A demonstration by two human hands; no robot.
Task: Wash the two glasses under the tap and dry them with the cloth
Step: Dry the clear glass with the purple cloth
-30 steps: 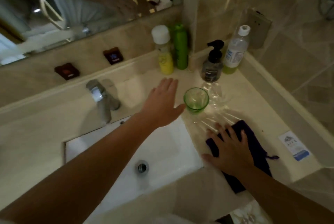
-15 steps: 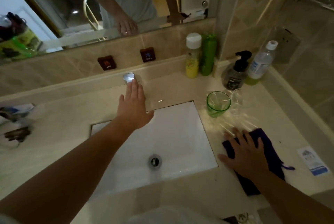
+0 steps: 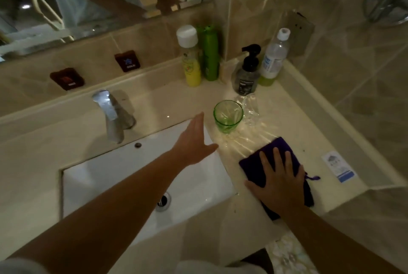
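Plainly, the job is at its start. Both glasses stand on the counter point(image 3: 293, 123) just right of the sink point(image 3: 132, 174) — the green glass point(image 3: 228, 116) nearest the sink's right rear corner, the clear glass point(image 3: 251, 109) touching or just beside it on the far side; which, I cannot tell. Neither is held, and no water shows at the tap point(image 3: 110, 114), which stands behind the sink. Whether either glass is wet cannot be judged in this light.

Left hand point(image 3: 194, 141): fingers straight and together, thumb spread, holding nothing; it hangs over the sink's right rear part, fingertips pointing toward the green glass and short of it.

Right hand point(image 3: 279, 182): flat, fingers spread, pressing on the cloth point(image 3: 251, 167), which lies on the counter right of the sink, nearer the front edge than the glasses. It grips nothing.

Assessment — washing of both glasses appears not begun, and drying is wholly outstanding. The likely first step is taking up the green glass with the left hand and carrying it under the tap.
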